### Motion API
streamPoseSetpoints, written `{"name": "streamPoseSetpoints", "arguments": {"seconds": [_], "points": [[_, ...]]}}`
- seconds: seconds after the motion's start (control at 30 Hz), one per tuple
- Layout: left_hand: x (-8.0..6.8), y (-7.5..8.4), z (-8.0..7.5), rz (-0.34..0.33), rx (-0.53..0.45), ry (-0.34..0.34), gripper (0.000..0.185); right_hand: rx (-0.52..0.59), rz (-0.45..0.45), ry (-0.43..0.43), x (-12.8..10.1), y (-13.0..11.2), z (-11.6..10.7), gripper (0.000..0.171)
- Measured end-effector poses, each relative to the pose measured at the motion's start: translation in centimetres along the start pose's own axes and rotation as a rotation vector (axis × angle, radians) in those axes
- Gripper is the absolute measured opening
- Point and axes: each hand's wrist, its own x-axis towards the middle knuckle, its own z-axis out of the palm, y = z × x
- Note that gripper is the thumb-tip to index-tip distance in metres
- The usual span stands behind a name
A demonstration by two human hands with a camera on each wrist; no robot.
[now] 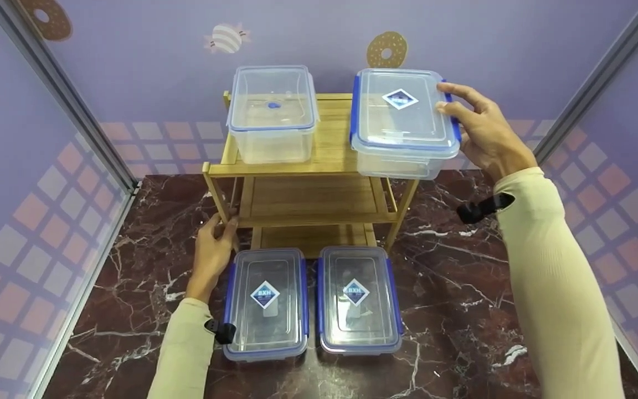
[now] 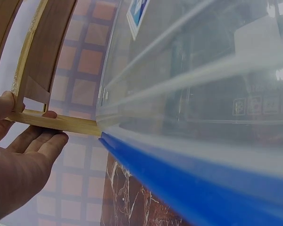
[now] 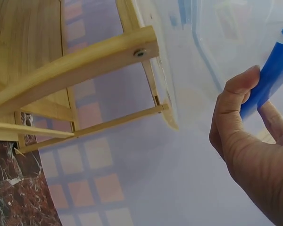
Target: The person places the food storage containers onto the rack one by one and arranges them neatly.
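The right hand [image 1: 482, 133] is holding a lidded clear box [image 1: 402, 119] by its right edge at the top of a wooden rack [image 1: 319, 183]. The fingers are lying over the lid and the thumb is pressing the blue clip at the side — the grip is clamped on the box. The box is sitting on the right end of the top shelf, its front corner jutting out past the rack's front rail. In the right wrist view the thumb [image 3: 236, 101] is pushing against the blue clip [image 3: 271, 84], with the rack's crossbars just to the left.

The left hand [image 1: 215, 249] is gripping the rack's front left leg low down, near the middle shelf, fingers curled round the wood. The left wrist view is showing the fingers [image 2: 42, 141] under a thin wooden rail [image 2: 56, 122].

An open clear tub [image 1: 272, 113] without a lid is standing on the left end of the top shelf, just beside the held box. Two more lidded boxes are lying side by side on the dark marble table [image 1: 463, 288] in front of the rack — the left one [image 1: 265, 302] is close to the left wrist, the right one [image 1: 358, 299] almost touching it.
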Motion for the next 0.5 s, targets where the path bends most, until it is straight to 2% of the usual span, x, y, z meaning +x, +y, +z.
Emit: {"name": "streamPoseSetpoints", "arguments": {"seconds": [0.27, 0.5], "points": [[0.1, 0.3, 0.4, 0.004, 0.006, -0.013, 0.029, 0.014, -0.01, 0.064, 0.4, 0.1, 0.6, 0.055], [0.1, 0.5, 0.4, -0.029, 0.042, -0.039, 0.033, 0.03, 0.008, 0.122, 0.6, 0.1, 1.4, 0.057]]}}
